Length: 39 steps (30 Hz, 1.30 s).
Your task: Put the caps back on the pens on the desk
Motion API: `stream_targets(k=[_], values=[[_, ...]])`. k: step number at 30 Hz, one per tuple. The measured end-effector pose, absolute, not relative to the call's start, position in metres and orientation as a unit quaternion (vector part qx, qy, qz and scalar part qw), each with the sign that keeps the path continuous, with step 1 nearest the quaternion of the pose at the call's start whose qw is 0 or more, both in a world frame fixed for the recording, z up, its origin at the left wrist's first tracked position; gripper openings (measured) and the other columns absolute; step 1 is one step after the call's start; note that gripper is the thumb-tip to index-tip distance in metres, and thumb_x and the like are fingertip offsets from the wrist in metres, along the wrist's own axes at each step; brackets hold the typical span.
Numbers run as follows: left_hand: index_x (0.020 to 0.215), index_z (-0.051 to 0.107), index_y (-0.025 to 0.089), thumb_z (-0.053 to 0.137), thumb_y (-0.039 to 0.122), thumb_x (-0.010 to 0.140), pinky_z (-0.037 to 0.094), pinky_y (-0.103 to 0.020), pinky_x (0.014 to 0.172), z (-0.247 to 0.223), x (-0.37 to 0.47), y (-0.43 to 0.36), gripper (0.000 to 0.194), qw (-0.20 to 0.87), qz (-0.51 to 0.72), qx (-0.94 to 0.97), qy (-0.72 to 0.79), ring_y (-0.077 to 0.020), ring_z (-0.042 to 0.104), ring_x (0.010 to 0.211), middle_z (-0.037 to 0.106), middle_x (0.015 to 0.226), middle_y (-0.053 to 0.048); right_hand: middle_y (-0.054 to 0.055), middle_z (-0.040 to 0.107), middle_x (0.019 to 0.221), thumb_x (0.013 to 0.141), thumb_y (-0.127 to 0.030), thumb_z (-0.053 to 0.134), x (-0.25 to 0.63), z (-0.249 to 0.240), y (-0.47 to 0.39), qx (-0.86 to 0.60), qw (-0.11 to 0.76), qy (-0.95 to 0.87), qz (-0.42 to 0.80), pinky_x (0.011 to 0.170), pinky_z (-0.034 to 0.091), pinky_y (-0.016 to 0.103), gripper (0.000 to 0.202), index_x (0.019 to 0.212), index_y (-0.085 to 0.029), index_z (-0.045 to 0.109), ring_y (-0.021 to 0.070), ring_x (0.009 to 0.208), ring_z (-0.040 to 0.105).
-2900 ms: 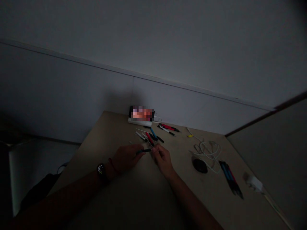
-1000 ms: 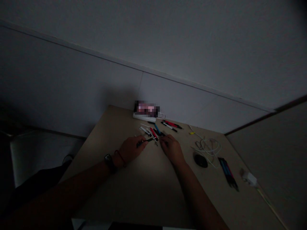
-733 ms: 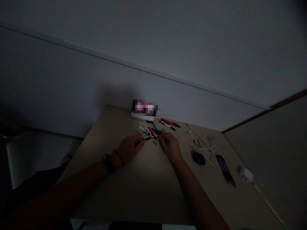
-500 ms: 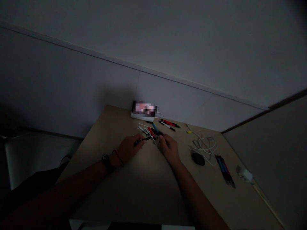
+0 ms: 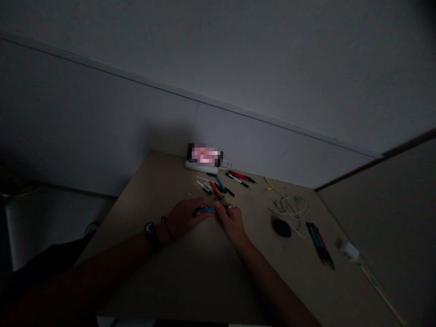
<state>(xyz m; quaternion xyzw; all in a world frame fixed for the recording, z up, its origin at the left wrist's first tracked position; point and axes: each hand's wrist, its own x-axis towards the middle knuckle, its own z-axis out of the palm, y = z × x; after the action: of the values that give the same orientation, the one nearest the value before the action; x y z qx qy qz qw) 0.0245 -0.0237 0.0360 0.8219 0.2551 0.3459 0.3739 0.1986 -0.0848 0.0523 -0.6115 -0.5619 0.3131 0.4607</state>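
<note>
Blue pen | bridges both hands | each closed round one end, apparently

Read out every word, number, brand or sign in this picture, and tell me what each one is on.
No text can be read.
Watch: lit marks on the display, too small to read.
Phone: screen pixelated, nothing legible.
Blue pen: no lettering can be made out.
Black mouse: too dark to tell.
</note>
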Motion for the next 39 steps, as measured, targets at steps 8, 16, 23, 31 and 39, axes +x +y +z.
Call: stream_targets(k=[8, 16, 23, 31, 39], values=[[0.102, 0.071, 0.019, 0.056, 0.036, 0.097, 0.052, -0.033, 0.088, 0.039, 0.024, -0.025, 0.024, 0.371, 0.309, 0.824, 0.298, -0.0204, 0.069, 0.092, 0.076, 0.100, -0.007, -0.003, 0.039, 0.046, 0.086, -0.070, 0.056, 0.201, 0.048, -0.080, -0.614, 0.490, -0.526, 0.326, 0.044, 0.026, 0.026, 0.061, 0.051, -0.022, 0.044, 0.0107, 0.045, 0.033], [0.109, 0.070, 0.019, 0.047, 0.037, 0.100, 0.050, -0.033, 0.090, 0.035, 0.025, -0.022, 0.030, 0.371, 0.284, 0.839, 0.280, -0.0211, 0.068, 0.097, 0.075, 0.107, -0.008, -0.004, 0.039, 0.046, 0.089, -0.071, 0.052, 0.200, 0.045, -0.080, -0.593, 0.481, -0.535, 0.362, 0.046, 0.029, 0.025, 0.061, 0.053, -0.022, 0.045, 0.0101, 0.044, 0.033], [0.101, 0.071, 0.018, 0.045, 0.038, 0.101, 0.048, -0.030, 0.081, 0.036, 0.023, -0.020, 0.033, 0.409, 0.261, 0.835, 0.260, -0.0184, 0.066, 0.083, 0.074, 0.093, -0.006, -0.005, 0.041, 0.049, 0.090, -0.069, 0.051, 0.201, 0.047, -0.082, -0.585, 0.467, -0.542, 0.382, 0.047, 0.029, 0.025, 0.059, 0.056, -0.021, 0.046, 0.0101, 0.046, 0.035], [0.084, 0.068, 0.016, 0.045, 0.038, 0.097, 0.043, -0.025, 0.068, 0.043, 0.026, -0.019, 0.035, 0.516, 0.259, 0.785, 0.226, -0.0148, 0.056, 0.071, 0.064, 0.075, -0.001, -0.004, 0.045, 0.048, 0.093, -0.067, 0.049, 0.203, 0.047, -0.083, -0.556, 0.474, -0.556, 0.396, 0.049, 0.034, 0.025, 0.058, 0.058, -0.021, 0.049, 0.0105, 0.046, 0.039], [0.078, 0.061, 0.017, 0.052, 0.053, 0.090, 0.024, -0.023, 0.046, 0.042, 0.027, -0.021, 0.040, 0.692, 0.194, 0.660, 0.220, -0.0084, 0.030, 0.047, 0.036, 0.053, 0.007, -0.003, 0.048, 0.048, 0.095, -0.065, 0.047, 0.206, 0.049, -0.087, -0.536, 0.463, -0.577, 0.407, 0.052, 0.039, 0.026, 0.057, 0.062, -0.020, 0.057, 0.0117, 0.047, 0.045]])
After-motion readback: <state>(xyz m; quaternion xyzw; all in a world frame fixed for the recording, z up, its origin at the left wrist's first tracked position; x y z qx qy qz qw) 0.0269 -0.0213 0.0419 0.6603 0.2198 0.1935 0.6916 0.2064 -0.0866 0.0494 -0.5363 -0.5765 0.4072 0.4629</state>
